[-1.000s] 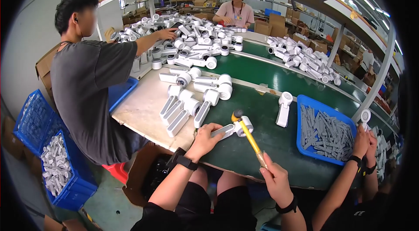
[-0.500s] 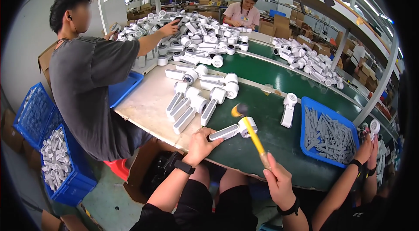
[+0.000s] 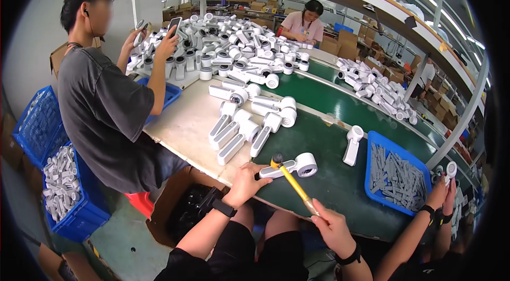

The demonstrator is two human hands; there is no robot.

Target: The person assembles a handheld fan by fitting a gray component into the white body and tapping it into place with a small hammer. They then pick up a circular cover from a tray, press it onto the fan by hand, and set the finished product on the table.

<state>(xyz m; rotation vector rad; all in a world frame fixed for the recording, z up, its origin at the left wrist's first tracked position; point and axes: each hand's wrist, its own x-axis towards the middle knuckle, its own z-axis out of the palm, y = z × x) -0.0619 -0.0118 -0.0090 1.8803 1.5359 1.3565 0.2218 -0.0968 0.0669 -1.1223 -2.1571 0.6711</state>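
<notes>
My left hand grips the handle end of a white handheld fan, which lies on the green table with its round head to the right. In my right hand is a small hammer with a yellow handle and a dark head. The hammer's head is over the fan's handle, close to my left fingers; whether it touches cannot be made out. Just beyond my left hand, several similar white fans lie in a loose group. Another single fan lies farther right.
A blue tray of grey strips stands at the right, beside another person's hands. A large heap of fans covers the far left. One co-worker stands left holding a dark-faced item; another sits at the back.
The hammer's head has come down and left, from beside the fan's round head to over its handle. The left co-worker has drawn both hands in and raised them.
</notes>
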